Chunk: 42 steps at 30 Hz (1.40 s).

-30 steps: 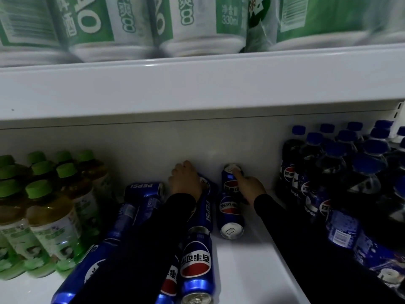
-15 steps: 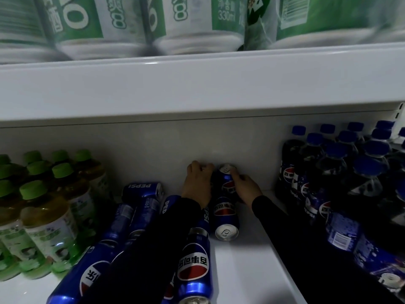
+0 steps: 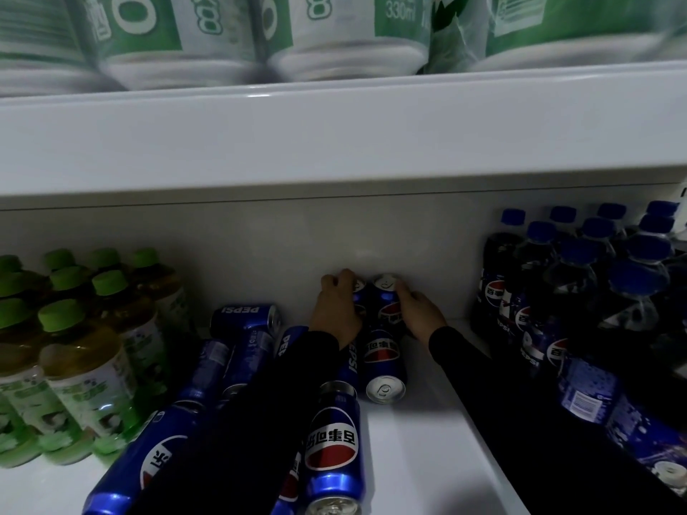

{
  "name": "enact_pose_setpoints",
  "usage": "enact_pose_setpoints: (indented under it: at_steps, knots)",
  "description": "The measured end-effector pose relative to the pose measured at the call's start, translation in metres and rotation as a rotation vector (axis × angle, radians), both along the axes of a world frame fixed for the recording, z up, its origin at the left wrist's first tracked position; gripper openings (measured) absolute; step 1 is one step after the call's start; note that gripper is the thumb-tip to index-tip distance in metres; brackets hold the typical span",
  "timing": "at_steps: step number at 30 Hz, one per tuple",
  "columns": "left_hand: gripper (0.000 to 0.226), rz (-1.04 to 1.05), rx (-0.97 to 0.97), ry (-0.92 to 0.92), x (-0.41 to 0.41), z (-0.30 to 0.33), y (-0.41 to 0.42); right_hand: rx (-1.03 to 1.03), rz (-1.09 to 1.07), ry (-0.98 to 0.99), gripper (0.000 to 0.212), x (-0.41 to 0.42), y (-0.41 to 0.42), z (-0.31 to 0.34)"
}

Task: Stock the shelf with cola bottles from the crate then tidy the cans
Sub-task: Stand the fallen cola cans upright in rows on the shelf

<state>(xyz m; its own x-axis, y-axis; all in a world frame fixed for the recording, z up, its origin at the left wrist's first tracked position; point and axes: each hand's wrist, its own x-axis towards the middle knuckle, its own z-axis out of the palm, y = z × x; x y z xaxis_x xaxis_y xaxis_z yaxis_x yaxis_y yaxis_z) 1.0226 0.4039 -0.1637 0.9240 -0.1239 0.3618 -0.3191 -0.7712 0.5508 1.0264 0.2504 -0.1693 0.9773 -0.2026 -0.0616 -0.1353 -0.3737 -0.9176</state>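
Two blue cola cans stand upright side by side against the back wall of the shelf. My left hand (image 3: 336, 308) grips the left can (image 3: 359, 291), which it mostly hides. My right hand (image 3: 418, 314) grips the right can (image 3: 386, 299) from the right. In front of them a can (image 3: 383, 366) lies on its side, end toward me. More blue cans lie on their sides to the left and front, one (image 3: 332, 446) near the shelf edge, one (image 3: 245, 317) crosswise at the back. Cola bottles (image 3: 565, 299) with blue caps stand at the right.
Green-capped tea bottles (image 3: 74, 351) stand in rows at the left. The white shelf floor (image 3: 420, 459) shows bare between the cans and the cola bottles. The upper shelf (image 3: 334, 135) overhangs, carrying green and white cans (image 3: 334, 27).
My left hand slid right and closed round a can beside the right hand's can. The two upright cans now stand together at the back wall. The camera moved slightly.
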Motion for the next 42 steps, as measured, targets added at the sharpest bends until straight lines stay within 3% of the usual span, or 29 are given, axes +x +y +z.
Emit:
enact_pose_setpoints:
  at_steps: [12, 16, 20, 22, 26, 28, 30, 34, 39, 42]
  knots:
    - [0.046, -0.094, -0.057, 0.061, 0.001, -0.001, 0.003, -0.015, -0.034, 0.013, 0.066, 0.005, -0.004, -0.004]
    - [0.037, -0.098, -0.095, 0.06, 0.001, 0.008, 0.013, -0.022, -0.035, -0.003, 0.067, 0.001, -0.006, -0.003]
    - [0.035, 0.122, -0.086, -0.036, 0.013, 0.017, 0.049, -0.103, -0.085, -0.146, 0.054, -0.003, -0.009, 0.002]
    - [0.037, 0.314, 0.084, -0.014, 0.028, 0.015, 0.081, -0.106, -0.097, -0.248, 0.053, -0.006, -0.006, 0.003]
    - [0.055, 0.499, 0.401, 0.257, 0.047, 0.004, 0.132, -0.444, 0.037, -0.423, 0.052, -0.011, 0.005, 0.001]
    - [0.055, 0.516, 0.365, 0.39, 0.047, -0.005, 0.139, -0.681, 0.135, -0.421, 0.051, -0.007, 0.008, -0.001]
    - [0.071, 0.565, 0.244, 0.482, 0.045, -0.01, 0.142, -0.835, 0.217, -0.407, 0.05, -0.004, 0.01, -0.004]
    - [0.083, 0.594, 0.058, 0.451, 0.045, -0.01, 0.146, -1.003, 0.287, -0.472, 0.052, -0.003, 0.01, -0.007]
    - [0.086, 0.54, -0.018, 0.365, 0.036, -0.008, 0.141, -0.978, 0.299, -0.433, 0.088, -0.003, 0.011, -0.005]
    - [0.074, 0.56, 0.079, 0.244, 0.027, 0.0, 0.117, -0.984, 0.298, -0.44, 0.088, -0.004, 0.011, -0.005]
